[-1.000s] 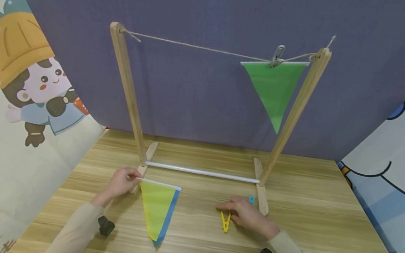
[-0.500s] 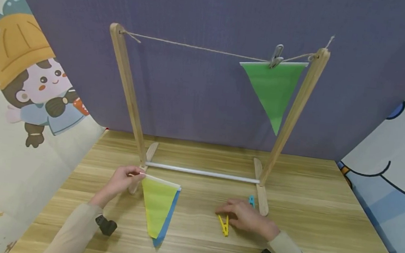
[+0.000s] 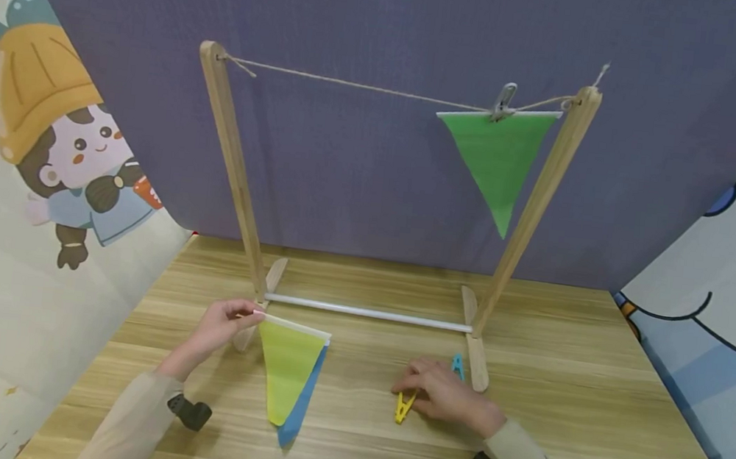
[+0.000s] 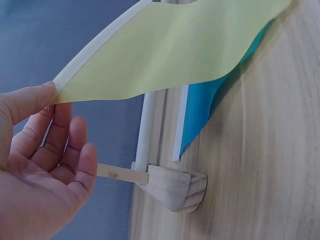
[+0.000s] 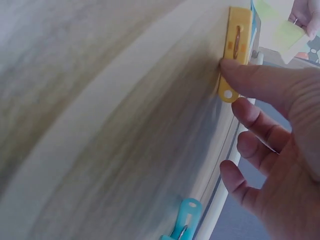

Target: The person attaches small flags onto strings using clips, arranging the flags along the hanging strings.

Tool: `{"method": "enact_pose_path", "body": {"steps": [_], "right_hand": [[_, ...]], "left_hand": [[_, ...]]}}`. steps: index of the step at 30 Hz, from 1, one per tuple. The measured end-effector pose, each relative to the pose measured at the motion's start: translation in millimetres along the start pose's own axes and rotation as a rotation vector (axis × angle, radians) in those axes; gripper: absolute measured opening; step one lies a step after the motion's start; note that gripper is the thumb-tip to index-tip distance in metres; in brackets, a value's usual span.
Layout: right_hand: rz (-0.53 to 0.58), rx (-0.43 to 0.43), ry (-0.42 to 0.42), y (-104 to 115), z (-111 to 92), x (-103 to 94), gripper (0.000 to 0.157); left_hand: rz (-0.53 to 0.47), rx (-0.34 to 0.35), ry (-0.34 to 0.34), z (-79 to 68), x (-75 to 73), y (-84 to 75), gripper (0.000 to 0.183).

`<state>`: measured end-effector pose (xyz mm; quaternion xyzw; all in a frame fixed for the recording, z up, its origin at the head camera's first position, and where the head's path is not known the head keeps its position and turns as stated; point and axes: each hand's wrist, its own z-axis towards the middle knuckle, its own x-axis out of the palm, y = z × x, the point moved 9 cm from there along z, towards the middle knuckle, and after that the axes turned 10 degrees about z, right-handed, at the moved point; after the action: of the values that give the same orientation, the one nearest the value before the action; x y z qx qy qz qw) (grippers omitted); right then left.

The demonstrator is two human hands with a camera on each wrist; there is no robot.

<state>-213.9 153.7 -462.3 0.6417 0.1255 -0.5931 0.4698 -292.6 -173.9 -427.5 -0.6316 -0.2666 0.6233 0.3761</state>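
While the left hand (image 3: 217,329) pinches a yellow pennant (image 3: 288,369), partly hiding a blue pennant (image 3: 298,418), the right (image 3: 442,393) pinches a yellow clothespin (image 5: 230,52).

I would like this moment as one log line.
left hand: pinches yellow triangular flag; right hand: pinches yellow plastic clothespin; green triangular flag: clipped on beige string

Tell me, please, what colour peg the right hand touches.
The peg is yellow, shown best in the right wrist view.
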Motion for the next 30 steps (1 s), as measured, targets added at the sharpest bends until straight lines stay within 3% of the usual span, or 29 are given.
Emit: {"method": "enact_pose_path", "body": {"steps": [7, 13, 21, 30], "right_hand": [[-0.011, -0.041, -0.042, -1.1, -1.5, -1.0, 0.034], [0.0, -0.065, -0.061, -0.8, -3.5, -1.8, 0.034], [0.032, 0.02, -0.061, -8.4, -6.4, -3.1, 0.029], [0.129, 0.06, -0.143, -10.1, -5.5, -20.8, 0.026]], "left_hand": [[-0.073, -0.045, 0.01, -3.8, -0.6, 2.5, 0.021], [-0.233, -0.059, 0.018, -7.8, -0.1, -2.1, 0.015], [-0.342, -0.049, -0.021, -9.4, 0.7, -4.4, 0.008], [-0.387, -0.071, -0.062, -9.6, 0.8, -8.0, 0.009]]}}
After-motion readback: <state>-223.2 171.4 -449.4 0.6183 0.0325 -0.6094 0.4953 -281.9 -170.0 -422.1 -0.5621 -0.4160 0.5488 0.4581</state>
